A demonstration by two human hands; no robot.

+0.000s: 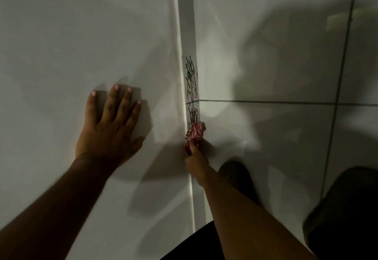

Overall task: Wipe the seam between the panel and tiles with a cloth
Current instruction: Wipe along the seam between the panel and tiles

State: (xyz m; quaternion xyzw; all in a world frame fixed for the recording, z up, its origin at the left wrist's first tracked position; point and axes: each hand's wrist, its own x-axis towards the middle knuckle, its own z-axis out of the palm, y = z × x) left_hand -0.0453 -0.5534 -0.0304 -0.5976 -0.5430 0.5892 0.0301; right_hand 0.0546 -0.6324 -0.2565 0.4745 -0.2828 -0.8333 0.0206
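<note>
A white panel [81, 34] fills the left half of the head view. It meets grey-white floor tiles [266, 65] along a narrow strip [187, 24]. Black scribbled marks [191, 79] cover the strip near its middle. My right hand [195, 161] is shut on a red-and-white patterned cloth [195, 132], which presses on the strip just below the marks. My left hand [110, 124] lies flat on the panel with its fingers spread, holding nothing.
A dark shoe [235, 175] stands on the tiles right of my right arm. A dark shape [347, 208] fills the lower right corner. Dark grout lines [286, 102] cross the tiles. Strong shadows fall over the panel and floor.
</note>
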